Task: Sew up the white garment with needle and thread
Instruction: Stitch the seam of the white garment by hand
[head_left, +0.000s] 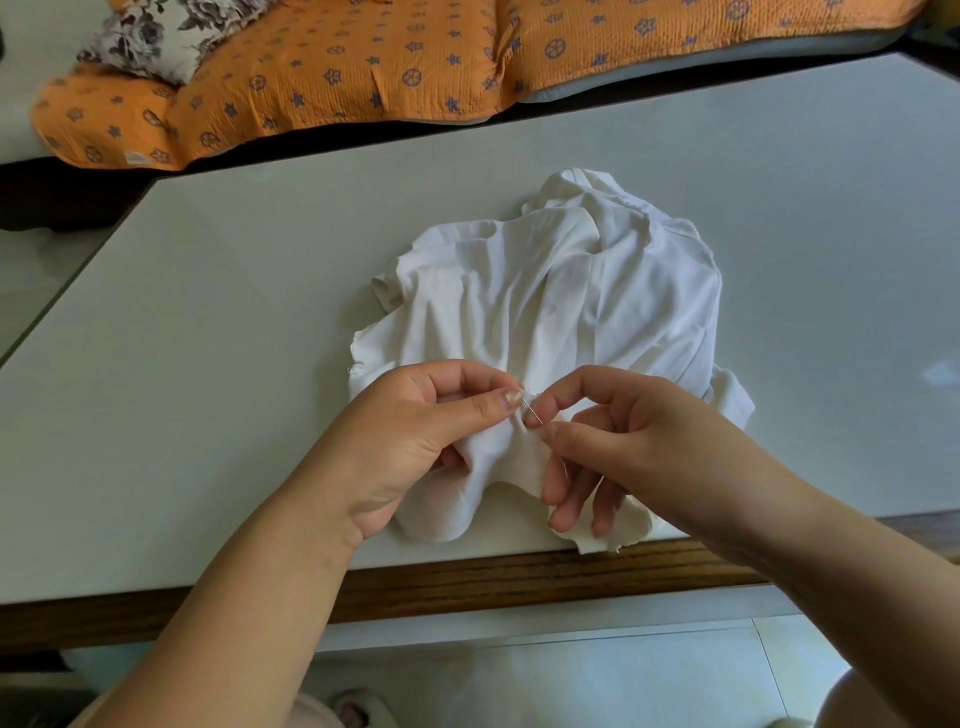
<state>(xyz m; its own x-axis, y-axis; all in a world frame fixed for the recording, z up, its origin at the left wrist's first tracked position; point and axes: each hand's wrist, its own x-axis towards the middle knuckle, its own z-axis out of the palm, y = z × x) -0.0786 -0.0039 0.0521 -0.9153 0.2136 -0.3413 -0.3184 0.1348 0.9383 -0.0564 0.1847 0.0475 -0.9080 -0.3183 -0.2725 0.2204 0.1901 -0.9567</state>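
One white garment (561, 296) on pale table (234, 291) — orange cushions (322, 78) behind

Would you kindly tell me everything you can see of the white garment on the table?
The white garment looks like soft, thin knit cotton, crumpled in a loose heap on the pale table, its near edge reaching the table's front edge. The left hand pinches a bunched fold of it; the right hand pinches a needle at that fold.

Crumpled white garment (561, 306) lies on the table's near edge, thin needle (533, 408) piercing its pinched fold.
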